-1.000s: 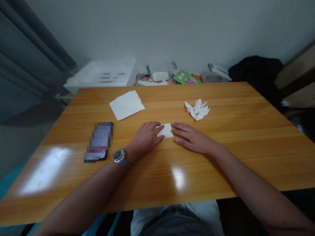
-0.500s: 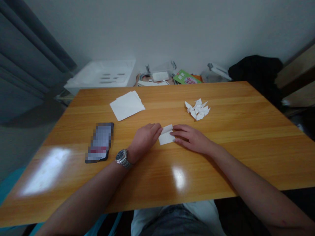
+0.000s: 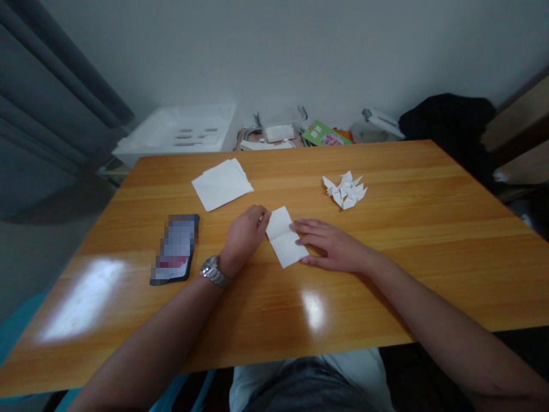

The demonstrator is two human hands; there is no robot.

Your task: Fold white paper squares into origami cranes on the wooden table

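Observation:
A small white sheet of paper (image 3: 282, 233) with a crease across its middle lies on the wooden table between my hands. My left hand (image 3: 247, 233), with a metal wristwatch (image 3: 213, 270) at its wrist, has its fingers bent together at the paper's upper left edge, gripping it. Stretched out and slightly spread, the fingers of my right hand (image 3: 328, 243) rest on the paper's right edge. Beyond my right hand sits a cluster of folded white paper pieces (image 3: 345, 190). Several plain white sheets (image 3: 223, 184) lie stacked past my left hand.
A phone (image 3: 175, 249) with a blurred-out screen lies left of my left forearm on the wooden table (image 3: 266, 320). Behind the far edge are a white plastic tray (image 3: 171, 129), a green booklet (image 3: 321, 134) and a black bag-like thing (image 3: 446, 123).
The paper was folded over at its far side and has been opened out to a larger creased sheet, turned at an angle. My left hand has moved slightly left and away from me.

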